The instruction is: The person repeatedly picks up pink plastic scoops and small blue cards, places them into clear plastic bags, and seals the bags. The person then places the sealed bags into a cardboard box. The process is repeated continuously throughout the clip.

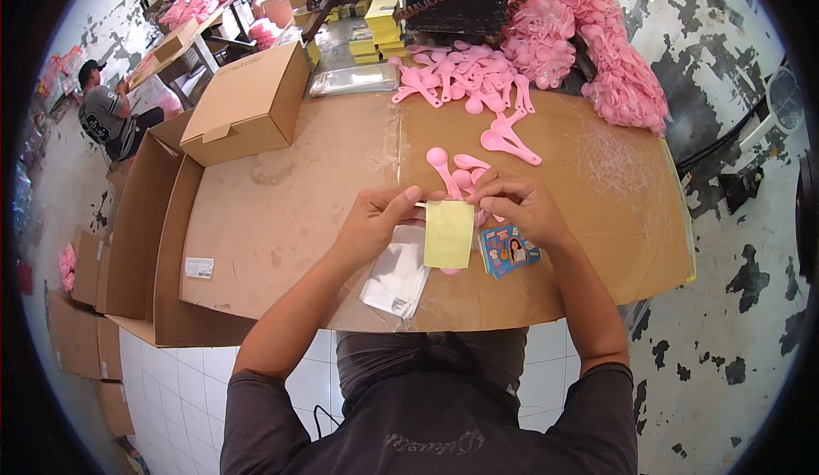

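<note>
A pale yellow card [449,234] hangs between my two hands at the middle of the near table edge. My left hand [381,217] pinches near its upper left corner, and my right hand [517,206] is closed at the upper right corner. Whether a clear bag wraps the card is too small to tell. Just beyond my fingers lie a few pink measuring spoons [438,158]. A stack of clear plastic bags [396,277] rests below my left hand. Below my right hand sits a small pile of blue printed cards [510,253].
A heap of pink spoons [465,74] covers the far table, beside bulging bags of more spoons [627,65]. At the left stand a closed cardboard box [252,104] and an open carton [162,244]. Plastic strands [618,163] lie at the right. Another person [107,112] sits far left.
</note>
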Available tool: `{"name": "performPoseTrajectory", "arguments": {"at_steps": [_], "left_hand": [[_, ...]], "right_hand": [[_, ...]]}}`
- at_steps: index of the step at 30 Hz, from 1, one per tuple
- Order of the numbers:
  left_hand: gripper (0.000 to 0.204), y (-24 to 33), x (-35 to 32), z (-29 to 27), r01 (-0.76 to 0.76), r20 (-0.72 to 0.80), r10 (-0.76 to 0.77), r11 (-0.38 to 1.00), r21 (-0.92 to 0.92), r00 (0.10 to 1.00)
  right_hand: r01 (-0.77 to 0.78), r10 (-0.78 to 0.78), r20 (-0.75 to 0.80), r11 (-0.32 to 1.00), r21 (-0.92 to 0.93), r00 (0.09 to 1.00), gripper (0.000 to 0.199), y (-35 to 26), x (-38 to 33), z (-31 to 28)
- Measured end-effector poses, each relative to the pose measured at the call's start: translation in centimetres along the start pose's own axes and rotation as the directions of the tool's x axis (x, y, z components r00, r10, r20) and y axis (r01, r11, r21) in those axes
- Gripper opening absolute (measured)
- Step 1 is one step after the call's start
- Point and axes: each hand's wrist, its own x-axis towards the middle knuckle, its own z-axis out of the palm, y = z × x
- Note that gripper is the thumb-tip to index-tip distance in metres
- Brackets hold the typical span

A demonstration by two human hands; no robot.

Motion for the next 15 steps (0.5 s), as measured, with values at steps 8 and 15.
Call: {"name": "performPoseTrajectory", "arguments": {"at_steps": [8, 15], "left_hand": [[0.028, -0.2, 0.1, 0.2, 0.007, -0.015, -0.004, 0.976, 0.216, 1.000], [0.033, 0.3, -0.3, 1.5, -0.060, -0.073, 0.073, 0.984, 0.166, 0.995]], "right_hand": [[-0.113, 0.116, 0.001, 0.968, 0.223, 0.993, 0.031, -0.1, -0.2, 0.8], [-0.208, 0.194, 0.132, 0.973, 0.104, 0.972, 0.047, 0.2, -0.2, 0.9]]}}
